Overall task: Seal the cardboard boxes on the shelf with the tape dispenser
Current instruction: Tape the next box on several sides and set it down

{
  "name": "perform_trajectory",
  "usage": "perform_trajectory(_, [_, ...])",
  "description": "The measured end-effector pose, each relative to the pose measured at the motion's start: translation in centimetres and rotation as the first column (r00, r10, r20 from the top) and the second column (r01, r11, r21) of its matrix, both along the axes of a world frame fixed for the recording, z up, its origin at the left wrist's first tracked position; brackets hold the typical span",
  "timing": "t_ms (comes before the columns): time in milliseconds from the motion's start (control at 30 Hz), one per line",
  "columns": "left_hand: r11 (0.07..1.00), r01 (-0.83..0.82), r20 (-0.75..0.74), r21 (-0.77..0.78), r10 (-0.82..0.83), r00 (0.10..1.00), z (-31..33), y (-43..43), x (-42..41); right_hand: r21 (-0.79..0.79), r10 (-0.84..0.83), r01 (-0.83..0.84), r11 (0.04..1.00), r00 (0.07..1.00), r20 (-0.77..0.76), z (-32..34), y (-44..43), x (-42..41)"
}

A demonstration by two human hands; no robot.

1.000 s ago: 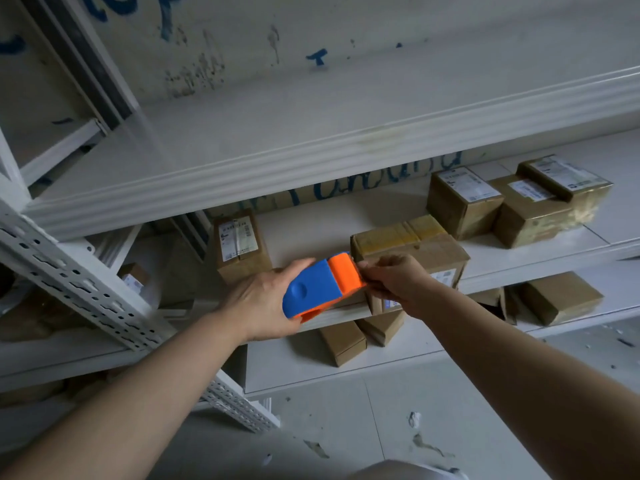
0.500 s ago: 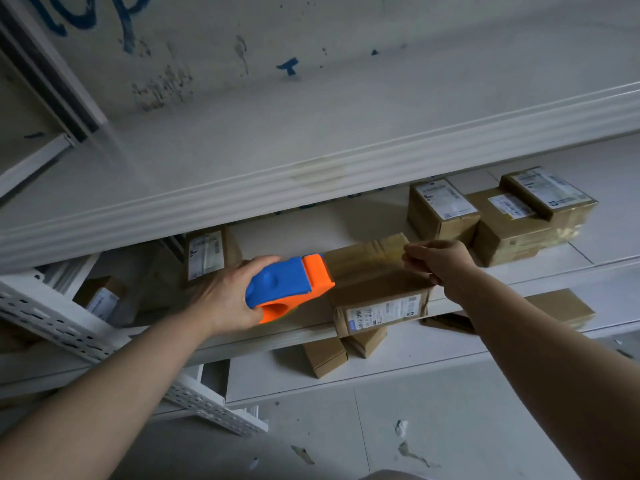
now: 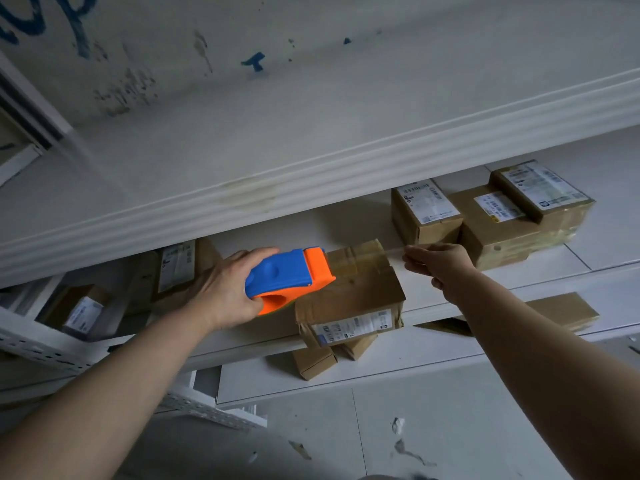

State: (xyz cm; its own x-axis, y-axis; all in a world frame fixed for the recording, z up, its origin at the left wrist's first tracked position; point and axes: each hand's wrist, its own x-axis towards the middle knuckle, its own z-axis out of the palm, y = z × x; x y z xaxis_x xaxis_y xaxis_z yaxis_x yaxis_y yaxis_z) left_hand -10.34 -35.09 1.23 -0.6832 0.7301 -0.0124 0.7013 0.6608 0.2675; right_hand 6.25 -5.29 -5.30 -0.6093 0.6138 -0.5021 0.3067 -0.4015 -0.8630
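Observation:
My left hand (image 3: 221,292) grips a blue and orange tape dispenser (image 3: 287,277) at the left end of a cardboard box (image 3: 356,292) on the middle shelf (image 3: 426,299). A strip of clear tape (image 3: 367,252) runs from the dispenser across the box top to my right hand (image 3: 438,265), which pinches the tape's free end just past the box's right side. The box overhangs the shelf's front edge and shows a white label on its front face.
Three labelled boxes (image 3: 491,216) stand stacked at the right on the same shelf, another labelled box (image 3: 180,268) at the left behind my hand. More boxes (image 3: 315,363) lie on the lower shelf. A white upper shelf (image 3: 311,168) overhangs close above.
My right hand has pulled the tape's end rightward away from the dispenser, stretching the strip across the box top. The dispenser stays at the box's left end.

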Motion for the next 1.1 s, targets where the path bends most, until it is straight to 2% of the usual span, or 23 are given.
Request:
perform_trajectory(600, [0.998,0.003,-0.018,-0.056,-0.004,1.0,-0.3,0.8,-0.5,-0.064,0.051,-0.049,0.997,0.998,0.032,-3.5,0.5,-1.0])
perform_trajectory(767, [0.999,0.001,-0.012,-0.053,-0.002,1.0,-0.5,0.9,-0.5,-0.04,0.064,-0.062,0.997,0.997,0.033,-4.6,-1.1,-1.3])
perform_trajectory(900, [0.999,-0.001,-0.012,-0.033,0.0,1.0,-0.6,1.1,-0.4,0.062,0.001,-0.003,0.998,1.0,0.024,-5.2,-2.6,-1.9])
perform_trajectory(1033, [1.0,-0.003,-0.015,-0.021,0.002,1.0,-0.7,1.1,-0.6,0.058,-0.058,0.057,0.997,0.998,0.019,-5.3,-3.3,-2.3])
perform_trajectory(1100, [1.0,-0.014,-0.02,-0.021,0.013,1.0,-0.7,1.0,-0.7,-0.003,-0.083,0.083,0.997,0.996,0.026,-5.5,-3.6,-2.2])
